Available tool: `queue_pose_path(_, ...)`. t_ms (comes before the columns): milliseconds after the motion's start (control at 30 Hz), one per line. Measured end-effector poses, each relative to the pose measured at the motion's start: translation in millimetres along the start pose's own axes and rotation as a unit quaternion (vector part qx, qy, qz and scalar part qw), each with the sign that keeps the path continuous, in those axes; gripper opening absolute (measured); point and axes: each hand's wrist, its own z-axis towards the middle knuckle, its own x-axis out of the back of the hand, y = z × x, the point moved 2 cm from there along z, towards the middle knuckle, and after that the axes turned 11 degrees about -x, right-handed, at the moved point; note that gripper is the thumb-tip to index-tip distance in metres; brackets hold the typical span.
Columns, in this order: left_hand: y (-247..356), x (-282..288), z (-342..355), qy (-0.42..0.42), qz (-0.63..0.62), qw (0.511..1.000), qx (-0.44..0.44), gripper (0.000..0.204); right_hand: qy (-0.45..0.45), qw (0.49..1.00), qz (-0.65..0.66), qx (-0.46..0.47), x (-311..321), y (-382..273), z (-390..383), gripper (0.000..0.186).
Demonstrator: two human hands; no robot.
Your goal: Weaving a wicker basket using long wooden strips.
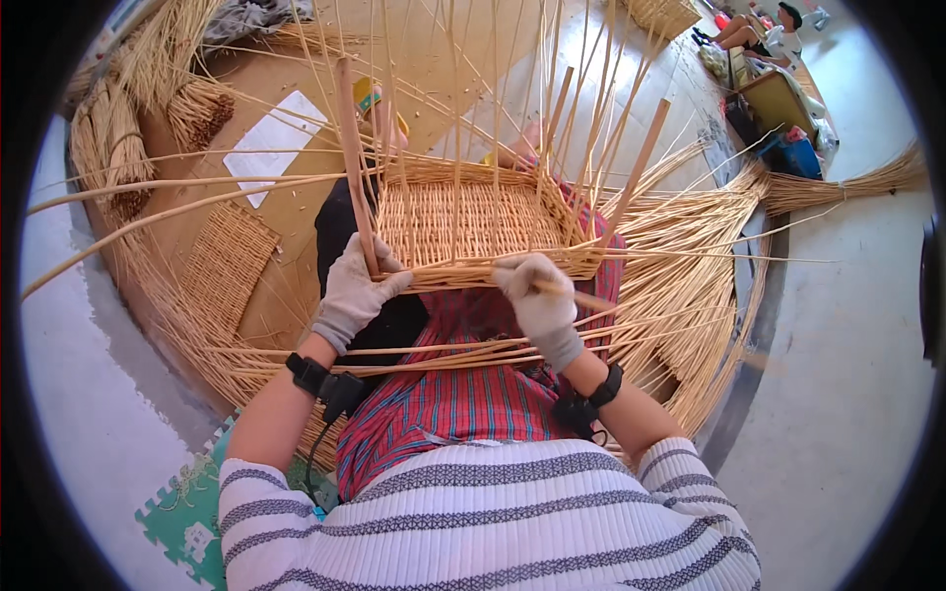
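On my lap rests a half-woven rectangular wicker basket (468, 219) with a flat base, a low woven edge and long upright rods. Wooden posts rise at its corners, one a thick post (355, 158) at the near left. My left hand (357, 292), in a pale work glove, grips that near left corner, thumb along the front edge. My right hand (539, 303), gloved too, is closed at the front edge, right of the middle, on a wicker rod (583, 296) whose end sticks out to the right, blurred. Its fingertips are partly hidden.
A large fan of loose wicker rods (680, 266) spreads at the right. Bundled rods (123, 143) lie at the far left, near a woven panel (229, 258) and a white sheet (274, 148). Long rods cross my lap. Another person (778, 44) sits far right.
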Motion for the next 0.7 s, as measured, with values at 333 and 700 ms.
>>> queue_pose_path(333, -2, 1, 2, 0.021, -0.042, 0.999, 0.015, 0.041, -0.311, 0.881, -0.311, 0.176, -26, -77, -2, 0.022)
queue_pose_path(700, -24, -20, 4, 0.096, -0.1, 0.99, 0.029, 0.032, -0.144, 0.934, -0.313, 0.094, -146, -66, 161, 0.084)
